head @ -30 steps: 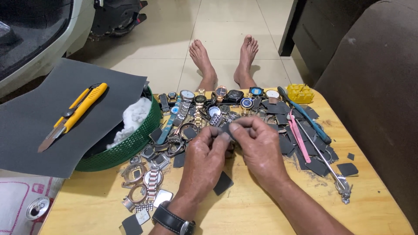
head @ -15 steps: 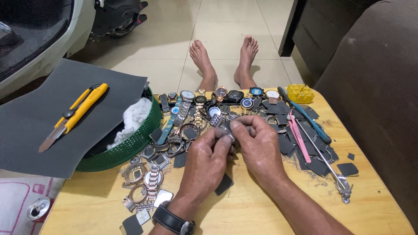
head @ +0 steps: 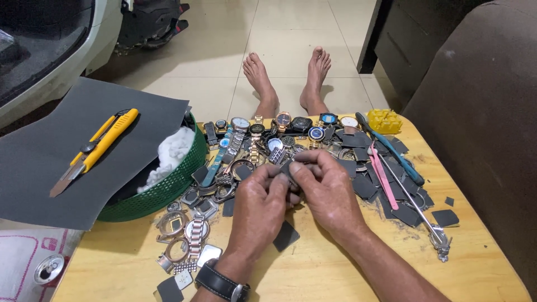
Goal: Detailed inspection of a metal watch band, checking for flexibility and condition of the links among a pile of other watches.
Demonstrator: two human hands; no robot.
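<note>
A low wooden table [head: 335,268] on tiled floor. At its middle, left hand [head: 258,208] and right hand [head: 326,192] pinch one small dark watch part [head: 289,169]; many watches [head: 263,131] lie unsorted along the far edge.

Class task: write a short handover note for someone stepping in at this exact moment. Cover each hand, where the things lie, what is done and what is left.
Left hand and right hand: both pinch one small dark piece above the table.
Watches lie in a heap beyond the hands; dark scraps and pink tweezers lie to the right.
Yellow knife rests on the grey sheet over the green basket.
Done: cannot tell.
Left: the piece is not yet set down.
</note>
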